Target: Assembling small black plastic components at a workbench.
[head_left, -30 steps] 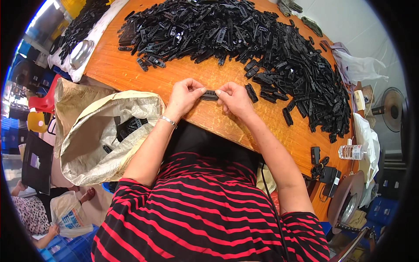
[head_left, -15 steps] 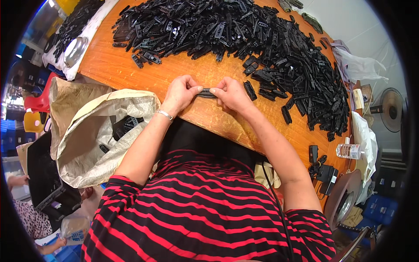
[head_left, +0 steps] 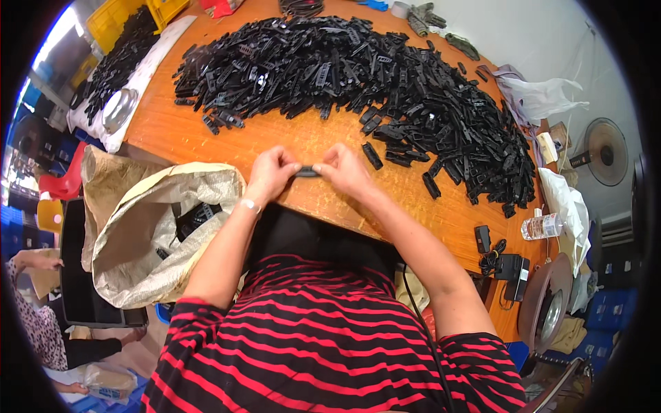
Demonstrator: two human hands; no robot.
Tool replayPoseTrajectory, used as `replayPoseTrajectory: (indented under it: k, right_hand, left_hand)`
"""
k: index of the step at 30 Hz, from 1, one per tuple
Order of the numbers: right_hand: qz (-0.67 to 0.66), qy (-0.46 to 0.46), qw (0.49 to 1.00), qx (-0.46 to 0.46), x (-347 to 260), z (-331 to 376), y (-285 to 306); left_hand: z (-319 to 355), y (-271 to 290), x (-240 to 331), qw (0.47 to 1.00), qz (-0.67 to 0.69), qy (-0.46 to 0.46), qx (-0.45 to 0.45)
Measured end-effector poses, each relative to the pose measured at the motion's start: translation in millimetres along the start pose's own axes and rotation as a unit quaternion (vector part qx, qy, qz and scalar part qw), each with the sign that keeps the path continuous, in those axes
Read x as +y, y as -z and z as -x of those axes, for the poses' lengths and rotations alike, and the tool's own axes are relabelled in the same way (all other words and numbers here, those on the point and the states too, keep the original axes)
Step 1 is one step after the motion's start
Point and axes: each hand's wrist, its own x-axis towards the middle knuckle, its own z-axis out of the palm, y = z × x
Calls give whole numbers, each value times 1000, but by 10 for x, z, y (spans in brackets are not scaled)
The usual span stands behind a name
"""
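Both hands meet above the table's near edge, pinching a short black plastic part (head_left: pixel 307 171) by its two ends. My left hand (head_left: pixel 270 173) has thumb and fingers closed on one end; my right hand (head_left: pixel 346 172) grips the other the same way. The part lies level between them, its ends hidden by the fingertips. Beyond them spreads a large curved heap of similar black plastic parts (head_left: pixel 296 72). One loose part (head_left: pixel 372 156) lies just past my right hand. At my left, a woven sack (head_left: pixel 131 279) gapes wide, with several black parts (head_left: pixel 196 220) inside.
On the wooden table (head_left: pixel 162 131), a black power adapter (head_left: pixel 513 267) with cable and a clear plastic bottle (head_left: pixel 542 226) sit at the right. More black parts (head_left: pixel 127 58) lie on a white cloth at far left, near a metal bowl (head_left: pixel 120 109). Another person's arm (head_left: pixel 38 260) shows at left.
The black part has turned between my fingers; its ridged face showed before, and a narrower, smoother side shows now. The whole view has tilted, revealing more of the table's far side.
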Motion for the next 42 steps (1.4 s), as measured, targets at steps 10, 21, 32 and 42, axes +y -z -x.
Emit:
replayPoseTrajectory:
  k: [10, 21, 32, 42]
  right_hand:
    - [217, 120, 953, 175, 146, 236, 618]
    - [208, 184, 942, 187, 308, 242, 385]
    - [194, 192, 940, 207, 305, 249, 339]
    - [174, 212, 939, 209, 324, 231, 365]
  left_hand:
    - [1537, 1475, 202, 956, -183, -107, 203]
    - [733, 687, 517, 931, -212, -253, 157]
    - [-795, -317, 385, 900, -335, -186, 206]
    - [-329, -425, 217, 927, -206, -290, 118]
